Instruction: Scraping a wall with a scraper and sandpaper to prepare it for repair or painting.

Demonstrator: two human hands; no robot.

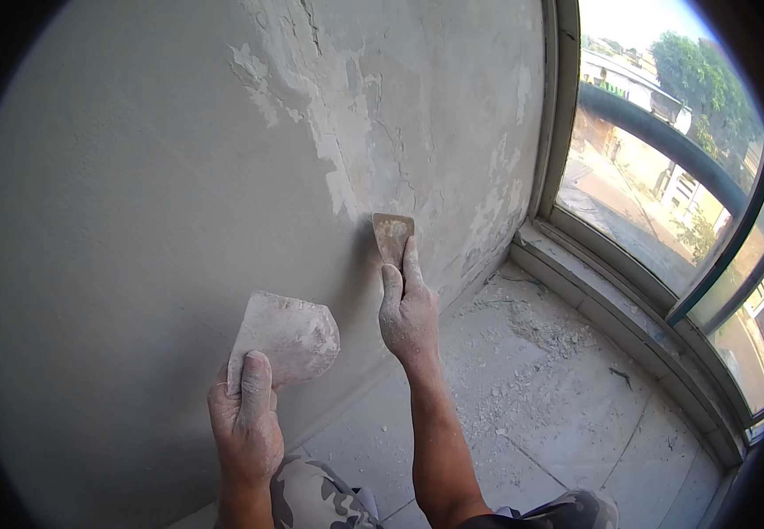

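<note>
My right hand [412, 317], coated in white dust, grips a putty knife [394, 237] with its blade raised close to the wall; whether the blade touches cannot be told. Lower left, my left hand [250, 413] pinches a flat, whitish, dust-covered plate [289, 337] with one rounded end, the thumb on its face. Both hands are before a grey plastered wall [157, 198]. Above the putty knife, a patch of peeling, cracked plaster [349, 112] runs up the wall. The handle of the putty knife is mostly hidden in my fingers.
Plaster crumbs [540, 330] lie scattered over the tiled floor [554, 423] at the wall's foot. A low sill [593, 291] and a framed window [653, 185] bound the right side, with a street and a tree outside. My knees in camouflage trousers [322, 496] show at the bottom.
</note>
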